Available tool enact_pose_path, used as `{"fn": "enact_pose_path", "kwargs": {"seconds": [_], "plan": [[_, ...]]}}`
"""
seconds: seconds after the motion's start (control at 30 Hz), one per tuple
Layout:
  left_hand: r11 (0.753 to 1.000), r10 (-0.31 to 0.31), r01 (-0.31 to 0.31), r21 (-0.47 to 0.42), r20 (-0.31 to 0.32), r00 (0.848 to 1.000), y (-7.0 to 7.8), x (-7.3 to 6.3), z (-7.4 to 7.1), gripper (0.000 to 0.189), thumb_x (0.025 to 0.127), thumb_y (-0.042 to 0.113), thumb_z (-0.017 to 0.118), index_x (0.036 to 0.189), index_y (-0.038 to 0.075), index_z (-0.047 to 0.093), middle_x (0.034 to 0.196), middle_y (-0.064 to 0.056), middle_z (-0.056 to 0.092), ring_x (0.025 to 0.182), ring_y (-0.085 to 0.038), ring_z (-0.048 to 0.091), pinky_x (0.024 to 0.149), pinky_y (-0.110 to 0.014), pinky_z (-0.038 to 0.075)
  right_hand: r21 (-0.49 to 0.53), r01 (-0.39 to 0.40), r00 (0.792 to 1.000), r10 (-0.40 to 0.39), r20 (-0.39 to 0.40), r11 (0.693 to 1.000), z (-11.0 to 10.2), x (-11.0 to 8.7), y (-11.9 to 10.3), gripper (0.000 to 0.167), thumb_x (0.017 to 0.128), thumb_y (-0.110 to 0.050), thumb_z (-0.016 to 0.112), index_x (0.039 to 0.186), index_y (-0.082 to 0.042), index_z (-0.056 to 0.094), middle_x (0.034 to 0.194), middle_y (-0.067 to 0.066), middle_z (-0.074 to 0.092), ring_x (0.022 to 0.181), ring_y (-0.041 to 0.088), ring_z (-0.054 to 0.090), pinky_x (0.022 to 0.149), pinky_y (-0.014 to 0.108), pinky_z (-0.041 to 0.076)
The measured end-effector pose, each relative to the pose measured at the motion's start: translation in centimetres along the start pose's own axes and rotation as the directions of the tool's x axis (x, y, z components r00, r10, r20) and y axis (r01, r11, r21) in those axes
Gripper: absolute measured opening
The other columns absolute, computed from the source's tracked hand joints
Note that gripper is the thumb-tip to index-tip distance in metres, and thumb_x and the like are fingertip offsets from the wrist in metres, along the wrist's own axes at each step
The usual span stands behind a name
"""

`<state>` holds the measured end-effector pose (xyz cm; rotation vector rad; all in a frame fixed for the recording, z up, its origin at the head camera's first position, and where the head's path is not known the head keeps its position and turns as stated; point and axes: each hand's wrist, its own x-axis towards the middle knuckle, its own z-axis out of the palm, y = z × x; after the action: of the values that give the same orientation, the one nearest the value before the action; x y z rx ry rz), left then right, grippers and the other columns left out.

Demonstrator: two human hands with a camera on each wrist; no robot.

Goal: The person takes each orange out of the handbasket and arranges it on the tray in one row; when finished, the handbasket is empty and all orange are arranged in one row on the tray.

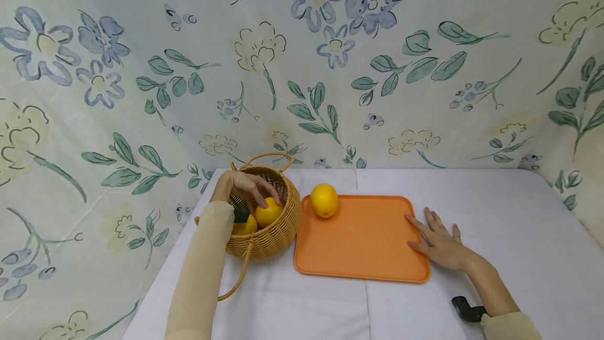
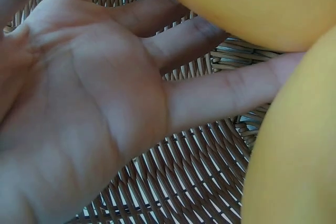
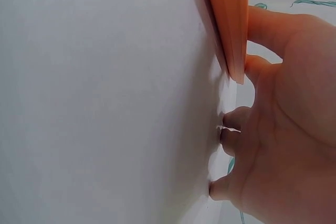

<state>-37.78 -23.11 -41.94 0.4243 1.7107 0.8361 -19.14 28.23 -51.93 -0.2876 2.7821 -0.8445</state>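
At the L end of the white-covered tabletop (image 1: pixel 514 214) sits a round wicker basket (image 1: pixel 276 240), its far handle (image 1: pixel 269 155) up and its near handle (image 1: pixel 241 279) flopped down on the person's side. I see the person's left hand (image 1: pixel 249 187) reaching down inside it w/ fingers bent over a yellow fruit (image 1: pixel 269 212), gripping it approx. at the top and sides; the fruit is down in the basket, below the rim on the far side. Just beside it, nearer the person, is a second fruit (image 1: pixel 245 226), partly hidden by the wrist and a black wrist device (image 1: pixel 241 215). Per the L wrist view, one finger runs b/w the two yellow surfaces, w/ woven wicker behind. Immed. R of the basket, an orange tray (image 1: pixel 358 243) lies flat, and a third fruit (image 1: pixel 324 200) rests on its far L corner. At the tray's R edge is the person's right hand (image 1: pixel 441 245), fingers spread and grasping nothing: thumb and forefinger touch the rim, the other fingertips are down on the white cloth. Another black device (image 1: pixel 467 309) is strapped near that wrist, next to a beige sleeve (image 1: pixel 511 327). Bkgd: a hanging fabric (image 1: pixel 321 125) w/ blue flowers, green leaves, etc.
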Motion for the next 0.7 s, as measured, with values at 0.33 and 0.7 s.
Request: {"fn": "enact_pose_path", "kwargs": {"seconds": [0.33,0.7], "plan": [[1.0,0.011,-0.011,-0.019,-0.024,1.0,-0.25,0.06,-0.08,0.033,0.098,0.005,0.064,0.13,0.014,0.069,0.151,-0.008,0.053,0.118,-0.023,0.059,0.093,-0.051,0.06,-0.013,-0.011,1.0,0.011,0.002,1.0,-0.01,0.12,-0.02,0.078,0.101,-0.048,0.061,0.161,-0.01,0.031,0.166,0.039,-0.005,0.152,0.061,-0.007,0.108,0.083,-0.019],[0.999,0.021,-0.026,-0.042,-0.117,0.993,-0.31,-0.28,0.04,0.031,0.095,0.006,0.068,0.125,0.014,0.073,0.144,-0.007,0.06,0.12,-0.026,0.06,0.092,-0.054,0.06,-0.001,-0.014,1.0,0.014,0.007,1.0,0.06,0.12,-0.17,0.078,0.101,-0.047,0.062,0.161,-0.009,0.031,0.165,0.04,-0.005,0.152,0.061,-0.008,0.108,0.083,-0.02]]}}
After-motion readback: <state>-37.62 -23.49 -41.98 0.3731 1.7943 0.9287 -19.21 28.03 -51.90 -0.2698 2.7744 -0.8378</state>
